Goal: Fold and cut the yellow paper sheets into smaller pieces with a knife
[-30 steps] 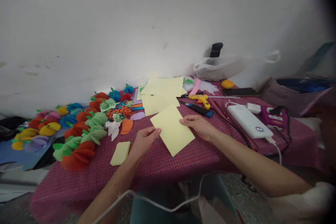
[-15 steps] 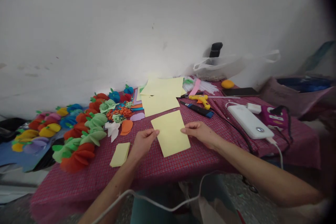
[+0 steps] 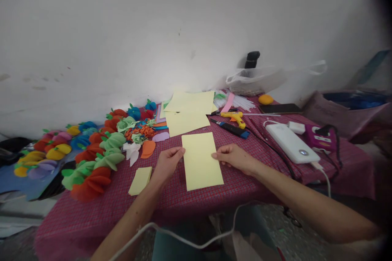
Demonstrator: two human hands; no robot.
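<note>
Between my hands is a sheet of pale yellow paper [image 3: 202,163], held by its two side edges over the front of the table. My left hand [image 3: 169,162] pinches the left edge between thumb and fingers. On the opposite edge, my right hand [image 3: 234,158] has the same kind of pinch. A small stack of cut yellow paper pieces [image 3: 140,180] lies left of my left wrist. Larger yellow sheets [image 3: 187,122] lie behind the held one. Close by on the left are an orange paper cutout [image 3: 148,149] and a white one [image 3: 132,153].
Colourful paper pumpkins [image 3: 92,185] crowd the left side. On the right lie a utility knife [image 3: 231,129], a yellow glue gun [image 3: 235,119], a white power bank [image 3: 290,142] and a purple power adapter [image 3: 320,139]. A white cable [image 3: 183,241] crosses in front of my lap.
The yellow sheet has turned from tilted to nearly straight and come slightly nearer to me. Both hands keep their pinch on its edges.
</note>
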